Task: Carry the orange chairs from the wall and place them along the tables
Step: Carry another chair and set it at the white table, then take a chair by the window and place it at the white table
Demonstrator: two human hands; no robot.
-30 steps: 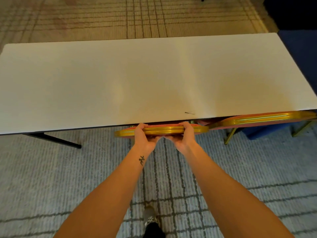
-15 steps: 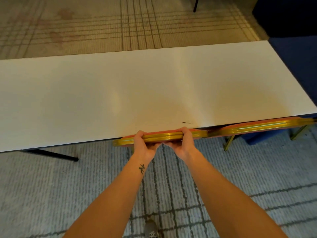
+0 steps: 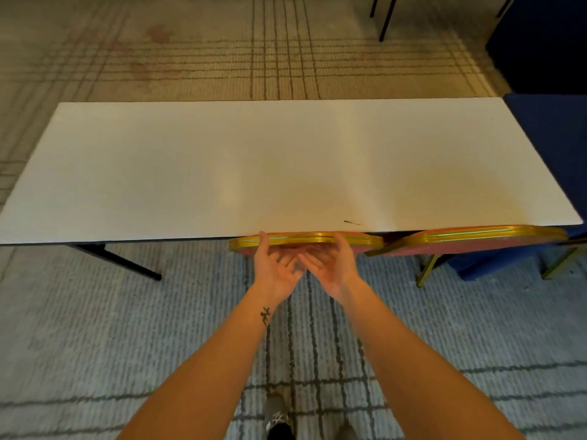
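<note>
An orange chair with a gold-rimmed back stands tucked against the near edge of the long white table. Only the top of its back shows; seat and legs are hidden. My left hand and my right hand are just below that rim, palms turned inward, fingers spread and blurred. Both thumbs still reach up to the gold rim. A second orange chair stands to the right along the same table edge, its gold legs visible beneath.
A blue-draped table adjoins the white table's right end. A black table leg slants out at the lower left. Thin dark legs stand on the far carpet. My shoe is on the striped carpet below.
Both hands gripped the chair back's top rim before; now the fingers have opened and come off it. The chair sits closer under the table edge and the view has pulled back.
</note>
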